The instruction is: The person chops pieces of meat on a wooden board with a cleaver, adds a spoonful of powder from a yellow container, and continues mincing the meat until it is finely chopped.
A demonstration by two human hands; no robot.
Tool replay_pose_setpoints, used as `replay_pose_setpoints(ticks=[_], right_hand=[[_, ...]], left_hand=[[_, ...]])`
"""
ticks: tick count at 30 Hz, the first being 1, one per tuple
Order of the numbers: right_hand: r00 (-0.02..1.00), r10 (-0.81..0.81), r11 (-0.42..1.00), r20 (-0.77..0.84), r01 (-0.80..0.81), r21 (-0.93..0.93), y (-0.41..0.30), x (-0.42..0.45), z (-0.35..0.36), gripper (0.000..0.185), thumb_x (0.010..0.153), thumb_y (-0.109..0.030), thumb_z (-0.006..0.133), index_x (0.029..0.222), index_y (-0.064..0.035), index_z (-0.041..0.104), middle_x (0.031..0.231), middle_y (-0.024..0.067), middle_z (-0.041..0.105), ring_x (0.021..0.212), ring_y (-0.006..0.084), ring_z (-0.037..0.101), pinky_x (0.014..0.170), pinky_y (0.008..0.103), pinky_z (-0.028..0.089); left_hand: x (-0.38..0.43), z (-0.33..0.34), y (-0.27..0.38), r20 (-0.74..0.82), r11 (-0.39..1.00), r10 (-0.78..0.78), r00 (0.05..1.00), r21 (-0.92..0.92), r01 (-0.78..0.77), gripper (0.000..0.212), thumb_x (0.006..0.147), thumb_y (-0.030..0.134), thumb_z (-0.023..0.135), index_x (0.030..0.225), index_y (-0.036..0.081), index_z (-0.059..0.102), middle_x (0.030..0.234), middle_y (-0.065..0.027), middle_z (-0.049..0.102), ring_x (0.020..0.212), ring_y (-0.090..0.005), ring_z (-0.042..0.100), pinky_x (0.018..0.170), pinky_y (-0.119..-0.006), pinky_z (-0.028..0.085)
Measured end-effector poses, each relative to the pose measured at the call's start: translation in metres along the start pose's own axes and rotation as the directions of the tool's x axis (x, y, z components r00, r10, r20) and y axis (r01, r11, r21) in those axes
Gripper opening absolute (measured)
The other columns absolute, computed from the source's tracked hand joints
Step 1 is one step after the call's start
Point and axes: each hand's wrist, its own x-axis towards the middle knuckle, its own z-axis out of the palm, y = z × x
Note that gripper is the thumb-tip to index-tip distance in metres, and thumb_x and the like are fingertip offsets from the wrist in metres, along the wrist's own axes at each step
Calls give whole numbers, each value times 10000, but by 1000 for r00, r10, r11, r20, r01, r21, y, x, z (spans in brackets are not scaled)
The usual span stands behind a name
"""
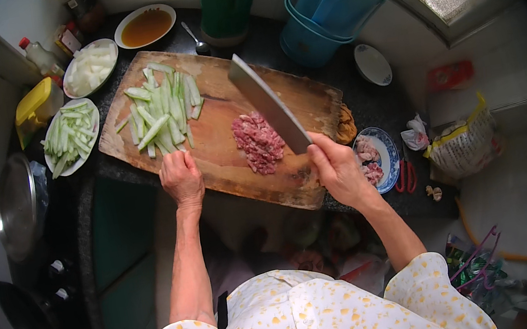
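In my right hand (339, 168) is the handle of a Chinese cleaver (267, 104). Its broad blade is raised and slants up to the left, beside and partly over a heap of chopped raw meat (257, 142). That meat lies on a worn wooden cutting board (228, 170). My left hand (181, 177) is curled into a fist at the board's near edge, just below a pile of pale green vegetable strips (164, 108). Nothing shows inside the fist; its palm side is hidden.
Left of the board stand plates of green strips (70, 135) and white pieces (90, 68). Behind are a bowl of brown liquid (146, 28), a spoon (196, 38) and a blue thermos container (331, 4). At right are a blue-rimmed plate (387, 160) with meat and red-handled scissors (405, 177).
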Motion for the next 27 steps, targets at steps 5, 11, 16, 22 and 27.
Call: replay_pose_setpoints(ticks=[5,11,16,22,27], right_hand=[[988,138,986,70,-130,-109,-5,-1,6,290,924,-106,448,1198,-52,523,620,27,503,524,79,474,487,231,395],[991,136,990,19,-136,24,-12,1,13,245,920,-108,447,1134,-29,539,658,89,533,580,182,509,526,292,417],[999,12,999,43,-10,-53,-7,4,15,216,908,-126,455,1077,-36,555,674,160,562,622,269,548,571,365,439],[996,-9,996,87,17,-86,-3,2,16,236,895,-127,468,1096,-36,550,869,233,599,723,414,575,633,436,457],[1000,-1,999,-18,2,41,-4,-5,19,209,891,-122,470,1063,-45,559,792,228,593,708,406,572,620,449,451]], left_hand=[[0,0,1,59,997,-81,995,14,80,154,782,154,607,742,79,478,750,-99,463,725,-306,505,635,-410,407],[2,1,-1,10,999,-41,999,-1,41,152,784,157,606,743,82,480,751,-98,465,726,-303,505,637,-407,406],[1,-1,0,-4,1000,-10,1000,-22,10,153,784,158,605,740,80,480,750,-97,465,729,-301,504,641,-409,404],[0,0,0,5,1000,-7,1000,-15,7,150,782,159,605,743,81,483,749,-98,464,728,-304,502,641,-412,401],[-1,1,0,70,996,-84,994,15,83,151,779,157,609,747,80,483,750,-99,464,728,-306,503,647,-411,404]])
